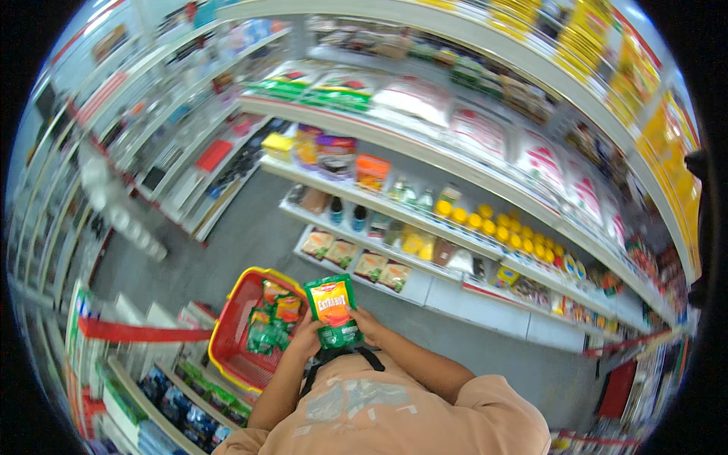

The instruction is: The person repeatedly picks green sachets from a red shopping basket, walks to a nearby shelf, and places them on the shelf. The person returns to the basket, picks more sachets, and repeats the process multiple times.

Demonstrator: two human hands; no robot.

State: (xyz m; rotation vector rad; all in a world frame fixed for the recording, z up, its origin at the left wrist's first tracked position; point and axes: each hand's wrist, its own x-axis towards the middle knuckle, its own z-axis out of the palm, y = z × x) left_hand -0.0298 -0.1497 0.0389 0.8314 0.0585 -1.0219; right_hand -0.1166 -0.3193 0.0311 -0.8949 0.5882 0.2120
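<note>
Between my two hands, in front of my waist, is a green foil sauce pouch with an orange and yellow front that bears writing. My left hand grips its left edge low down. On its right edge is my right hand, with the thumb over the front. Just left of the pouch stands a red plastic shopping basket with a yellow rim. Several similar green and orange pouches lie inside it, heaped towards its right side.
A long white shelf unit runs across the front, stocked with yellow-capped jars and white bags. Low shelves with packets stand close at left. A red rail reaches towards the basket. Grey floor lies between the shelves.
</note>
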